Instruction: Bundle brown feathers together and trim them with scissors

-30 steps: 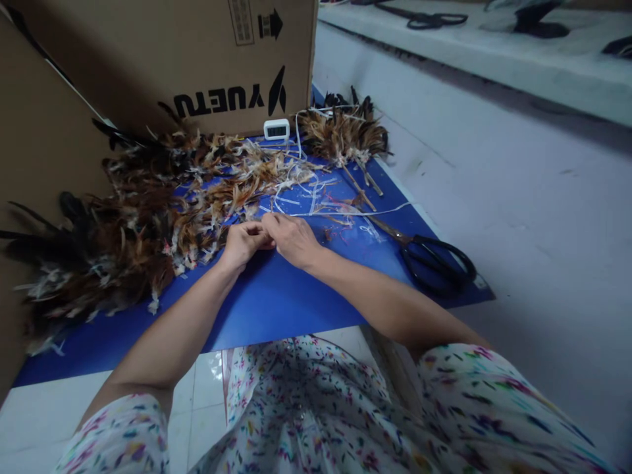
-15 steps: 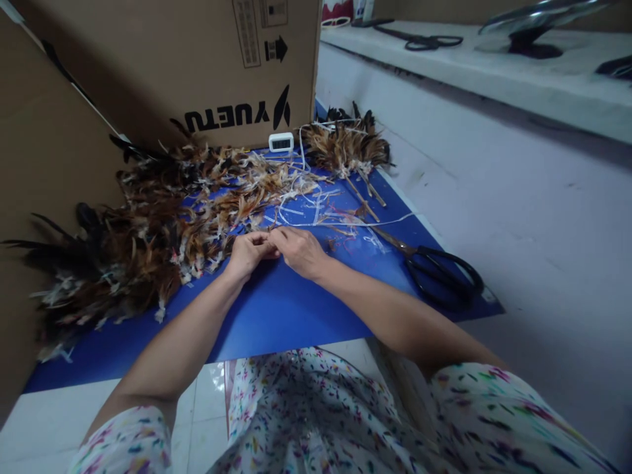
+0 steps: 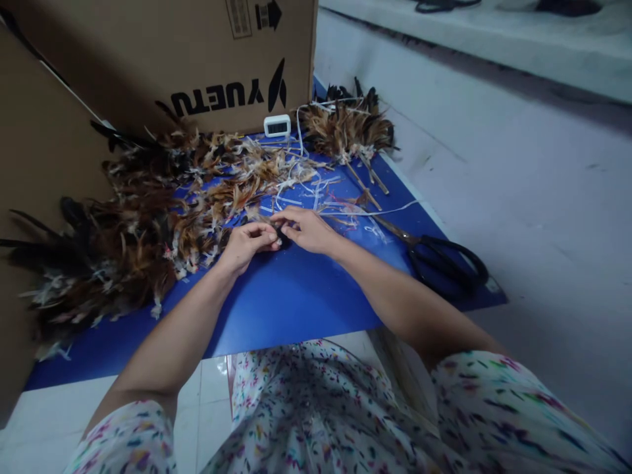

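Note:
Over the blue tabletop [image 3: 296, 296], both hands meet just right of the feather pile [image 3: 148, 224]. My left hand [image 3: 247, 243] is closed in a pinch on a small feather tuft [image 3: 280, 241], mostly hidden, with a dark part and a pale end. Close beside it, my right hand [image 3: 309, 230] has its thumb and forefinger apart, fingers bent towards the tuft. Brown and black feathers with whitish ends make up the pile. Large black-handled scissors [image 3: 434, 260] lie to the right of my right forearm.
A cardboard box [image 3: 212, 59] stands behind the feathers, with a small white digital clock [image 3: 277, 126] before it. A feather bundle on sticks [image 3: 345, 128] lies at the back right. White string [image 3: 390, 209] and scraps cross the table. A wall [image 3: 494, 184] with a ledge borders the right.
My hands have moved slightly apart; the right thumb and forefinger have opened away from the left fingertips. The view has tipped down a little, so less of the ledge shows.

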Available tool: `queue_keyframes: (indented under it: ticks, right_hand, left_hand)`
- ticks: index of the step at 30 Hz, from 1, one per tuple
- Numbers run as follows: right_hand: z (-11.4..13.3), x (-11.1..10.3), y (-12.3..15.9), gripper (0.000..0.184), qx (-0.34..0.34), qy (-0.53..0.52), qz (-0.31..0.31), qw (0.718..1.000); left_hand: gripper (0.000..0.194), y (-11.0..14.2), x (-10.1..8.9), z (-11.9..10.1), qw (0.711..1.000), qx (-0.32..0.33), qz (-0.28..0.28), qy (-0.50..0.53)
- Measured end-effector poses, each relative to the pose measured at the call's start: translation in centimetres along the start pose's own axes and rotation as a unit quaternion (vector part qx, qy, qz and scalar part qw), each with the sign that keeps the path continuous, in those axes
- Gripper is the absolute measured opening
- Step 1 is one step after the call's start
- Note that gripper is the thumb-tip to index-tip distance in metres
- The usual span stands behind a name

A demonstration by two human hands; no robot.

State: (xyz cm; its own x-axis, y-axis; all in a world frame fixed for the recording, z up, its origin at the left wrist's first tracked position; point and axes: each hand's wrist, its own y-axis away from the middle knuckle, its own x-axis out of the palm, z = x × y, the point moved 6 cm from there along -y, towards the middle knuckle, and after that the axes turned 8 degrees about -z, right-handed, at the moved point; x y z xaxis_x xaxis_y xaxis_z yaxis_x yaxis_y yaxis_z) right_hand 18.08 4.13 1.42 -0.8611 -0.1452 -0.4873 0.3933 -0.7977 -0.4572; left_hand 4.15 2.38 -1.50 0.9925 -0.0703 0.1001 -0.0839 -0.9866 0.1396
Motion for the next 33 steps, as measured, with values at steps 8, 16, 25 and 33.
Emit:
queue_keyframes:
  ticks: [8,16,25,33]
  right_hand:
    - [0.31,0.17,0.05,0.016,-0.01,0.02,0.032,0.999]
    - [0.74,0.17,0.1,0.012,0.025,0.055,0.026,0.998]
    - [0.44,0.13,0.19,0.011,0.094,0.01,0.019,0.995]
    - [0.7,0.37,0.35,0.01,0.097,-0.025,0.015,0.995]
  left_hand:
    - [0.034,-0.03,0.05,-0.1,1.0,-0.001,0.007,-0.002]
    - [0.037,0.1,0.28,-0.19,1.0,0.008,0.014,0.0]
    - [0.036,0.16,0.41,-0.16,0.999,0.029,0.019,0.017]
    - [0.035,0.08,0.51,-0.02,0.999,0.038,0.023,0.015]
